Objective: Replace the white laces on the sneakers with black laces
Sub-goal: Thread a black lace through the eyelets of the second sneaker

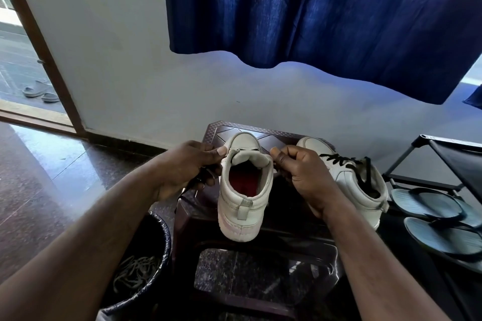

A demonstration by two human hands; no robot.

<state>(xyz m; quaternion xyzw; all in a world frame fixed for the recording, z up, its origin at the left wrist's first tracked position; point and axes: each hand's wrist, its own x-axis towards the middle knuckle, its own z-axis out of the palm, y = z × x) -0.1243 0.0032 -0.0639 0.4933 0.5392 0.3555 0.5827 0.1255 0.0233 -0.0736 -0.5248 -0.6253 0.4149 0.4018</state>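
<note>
- The unlaced sneaker (pixel 243 190) sits between both hands over the dark stool (pixel 263 131). Its long axis runs straight away from me, toe toward the wall and heel toward the camera, with the heel hanging past the stool's front edge.
- My left hand (pixel 187 167) has its fingers curled round a black lace (pixel 201 178) and its thumb pressed against the left of the tongue.
- My right hand (pixel 305 174) has its fingers curled tight, with thumb and forefinger pinching the right edge of the sneaker's opening (I cannot tell whether a lace end is in there too).
- The laced sneaker (pixel 349 180), already wearing black laces, lies just beside my right hand on the stool, toe away and angled slightly left.
- A bin (pixel 159 263) stands at the lower left with the white laces (pixel 135 271) inside.
- A shoe rack (pixel 443 154) at the right holds flip-flops (pixel 430 206).
- A blue curtain (pixel 313 8) hangs above.
</note>
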